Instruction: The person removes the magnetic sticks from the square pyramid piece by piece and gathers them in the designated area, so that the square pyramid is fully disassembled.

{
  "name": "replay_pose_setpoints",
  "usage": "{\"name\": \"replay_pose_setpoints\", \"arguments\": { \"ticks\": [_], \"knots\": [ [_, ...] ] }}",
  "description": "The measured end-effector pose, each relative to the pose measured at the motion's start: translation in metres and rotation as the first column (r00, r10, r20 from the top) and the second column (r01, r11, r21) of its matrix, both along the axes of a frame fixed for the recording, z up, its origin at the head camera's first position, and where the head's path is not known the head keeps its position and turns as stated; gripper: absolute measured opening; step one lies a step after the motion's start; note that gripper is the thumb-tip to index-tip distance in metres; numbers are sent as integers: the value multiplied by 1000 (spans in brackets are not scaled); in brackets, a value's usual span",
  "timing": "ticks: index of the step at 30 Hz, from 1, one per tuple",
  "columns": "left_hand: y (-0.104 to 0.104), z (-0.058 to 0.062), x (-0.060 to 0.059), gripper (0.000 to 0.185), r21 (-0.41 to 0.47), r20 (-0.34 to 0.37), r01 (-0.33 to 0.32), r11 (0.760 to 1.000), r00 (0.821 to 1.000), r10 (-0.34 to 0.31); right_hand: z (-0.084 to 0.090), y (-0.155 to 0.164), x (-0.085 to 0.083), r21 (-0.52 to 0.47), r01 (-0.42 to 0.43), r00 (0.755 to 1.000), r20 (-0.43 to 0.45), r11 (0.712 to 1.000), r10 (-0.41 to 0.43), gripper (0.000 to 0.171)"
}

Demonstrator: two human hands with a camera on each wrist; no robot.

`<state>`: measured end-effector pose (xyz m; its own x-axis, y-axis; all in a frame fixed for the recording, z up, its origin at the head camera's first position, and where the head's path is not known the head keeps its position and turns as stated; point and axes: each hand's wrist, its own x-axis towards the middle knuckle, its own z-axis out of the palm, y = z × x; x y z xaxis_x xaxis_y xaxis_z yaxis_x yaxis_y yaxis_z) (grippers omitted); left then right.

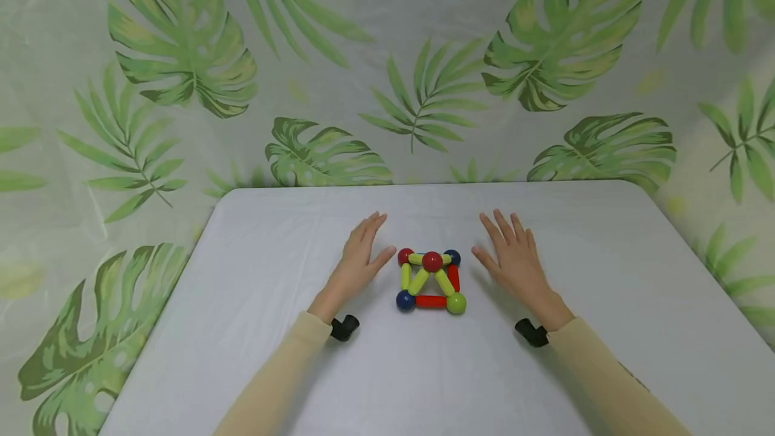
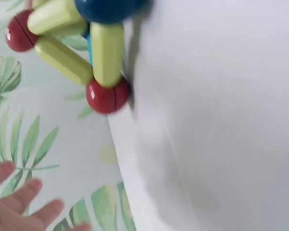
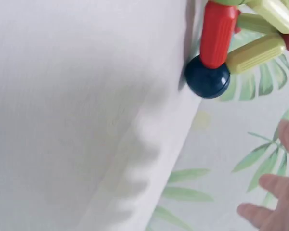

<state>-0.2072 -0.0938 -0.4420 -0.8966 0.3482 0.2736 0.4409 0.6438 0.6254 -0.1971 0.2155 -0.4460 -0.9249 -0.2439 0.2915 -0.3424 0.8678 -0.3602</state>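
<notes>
Head view looks down; wrist views flank the shared toy pyramid [image 1: 430, 282] closely.

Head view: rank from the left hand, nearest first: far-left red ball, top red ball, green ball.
From the left hand:
1. Far-left red ball, back-left corner of the toy, just beside the thumb.
2. Top red ball, at the peak, middle.
3. Green ball, front-right corner, farthest.

We see a toy pyramid [image 1: 431, 281] of yellow-green and red rods joined by red, dark blue and green balls; the bench [image 1: 272, 355] is plain white; the backdrop [image 1: 181, 66] is pale, printed with green palm leaves; both sleeves [image 1: 278, 375] are beige.
</notes>
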Motion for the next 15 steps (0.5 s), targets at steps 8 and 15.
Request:
{"name": "replay_pose_setpoints", "arguments": {
  "ticks": [8, 15],
  "knots": [
    [30, -6, 6, 46, 404, 99, 210, 890, 957, -271, -4, -15, 12, -523, -169, 953, 132, 836, 274, 47],
    [55, -11, 11, 46, 396, 138, 188, 899, 955, -261, -12, -29, 22, -737, -152, 862, 227, 658, 453, 28]
  ]
}}
